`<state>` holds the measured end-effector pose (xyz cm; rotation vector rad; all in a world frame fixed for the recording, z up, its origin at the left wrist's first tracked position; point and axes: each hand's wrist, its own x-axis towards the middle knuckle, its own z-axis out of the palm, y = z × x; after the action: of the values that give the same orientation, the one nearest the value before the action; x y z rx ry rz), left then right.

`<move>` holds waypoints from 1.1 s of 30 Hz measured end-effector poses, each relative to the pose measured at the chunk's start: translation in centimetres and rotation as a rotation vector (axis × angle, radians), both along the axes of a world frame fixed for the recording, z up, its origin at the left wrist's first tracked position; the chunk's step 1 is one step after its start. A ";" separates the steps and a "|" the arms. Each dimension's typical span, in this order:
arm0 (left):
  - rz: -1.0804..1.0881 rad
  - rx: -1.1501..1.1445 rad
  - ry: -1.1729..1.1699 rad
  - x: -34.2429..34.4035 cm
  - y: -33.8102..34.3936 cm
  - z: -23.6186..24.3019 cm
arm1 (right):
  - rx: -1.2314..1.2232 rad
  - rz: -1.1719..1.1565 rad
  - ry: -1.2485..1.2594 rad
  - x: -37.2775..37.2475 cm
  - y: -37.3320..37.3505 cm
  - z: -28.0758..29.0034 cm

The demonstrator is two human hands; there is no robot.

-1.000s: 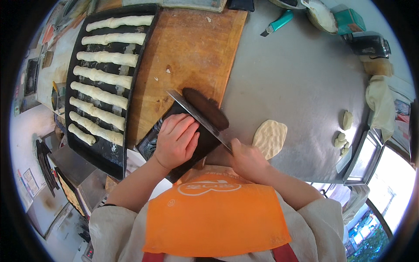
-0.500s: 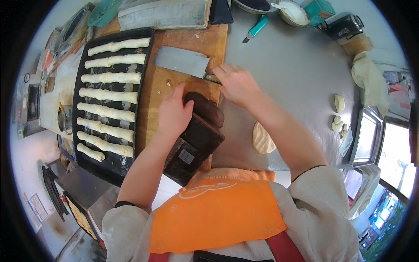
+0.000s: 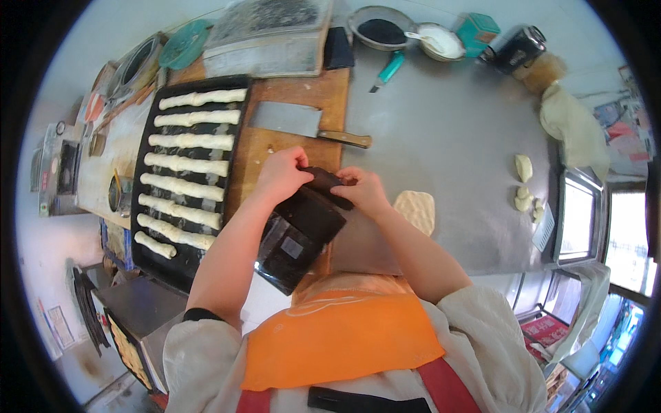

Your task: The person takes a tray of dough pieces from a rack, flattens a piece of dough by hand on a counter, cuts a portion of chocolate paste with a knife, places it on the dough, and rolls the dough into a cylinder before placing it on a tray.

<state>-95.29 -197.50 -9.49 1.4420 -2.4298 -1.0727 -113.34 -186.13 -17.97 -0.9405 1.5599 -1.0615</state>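
Left hand: the left hand (image 3: 281,175) pinches the far end of a dark block of filling (image 3: 329,187), fingers closed on it.
Right hand: the right hand (image 3: 366,191) grips the same piece from the other side, fingers curled around it.
Dark block: it is held just above its black wrapped pack (image 3: 297,237), which overhangs the near edge of the wooden board (image 3: 289,96).
Risk: the pack juts past the counter's near edge, so a hard pull could, I judge, tip it off toward the orange apron (image 3: 337,330).
Second risk: the cleaver (image 3: 292,120) lies flat on the board, close behind the hands; a backward sweep could catch it.
Left side: the black tray (image 3: 141,227) of dough sticks (image 3: 184,165) crowds the board's left edge.
Open room: bare steel counter (image 3: 454,131) to the right, past the flat dough piece (image 3: 416,208).
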 end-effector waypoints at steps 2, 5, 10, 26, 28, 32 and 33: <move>0.062 0.083 0.097 -0.9 1.2 1.7 | -0.021 -0.006 -0.095 -1.8 1.3 1.1; 0.119 0.415 0.362 -4.0 5.5 2.9 | 0.086 0.033 -0.128 -6.4 5.7 5.4; 0.111 0.512 0.392 -11.5 12.7 -4.0 | 0.345 0.066 0.062 -15.8 10.2 5.3; -0.521 -0.303 -0.091 -16.2 18.9 -7.8 | 0.015 -0.117 0.563 -15.0 13.3 -1.8; -0.444 -0.197 -0.010 -16.2 18.4 -7.7 | 0.102 -0.259 0.429 -14.2 14.5 -1.4; -0.158 -0.073 0.305 -13.7 17.0 -7.8 | 0.265 -0.538 0.027 -12.4 18.2 0.4; -0.080 -0.097 0.398 -12.4 17.1 -7.5 | 0.285 -0.585 -0.073 -12.2 18.8 1.0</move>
<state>-107.73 -180.36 -17.00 0.9963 -2.2319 -1.1146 -125.51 -167.30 -16.96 -0.2447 1.9158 -1.2043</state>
